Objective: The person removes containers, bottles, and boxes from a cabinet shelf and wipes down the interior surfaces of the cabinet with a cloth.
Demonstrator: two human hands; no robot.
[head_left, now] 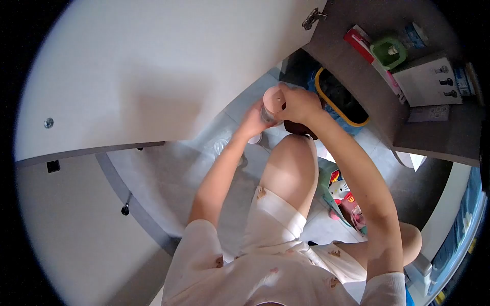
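In front of my raised knee, both hands meet at a small clear container with a round pink top point(274, 100). My left hand point(252, 121) is closed around its clear lower part. The fingers of my right hand point(302, 104) are bent and closed on the right edge of the pink top. Whether that top is a lid or a cup, I cannot tell. Just below my left hand, a small pale round piece point(255, 138) lies on the floor. Beside it rests a crumpled clear plastic bag point(219, 144).
A yellow-rimmed bin point(363, 121) with a dark liner stands beyond my right hand. The white cabinet door point(168, 56) hangs open at left. On the right shelf sit a green container point(389, 53) and a white drawer box point(426, 81). Near my leg, a box holds a Hello Kitty toy point(339, 190).
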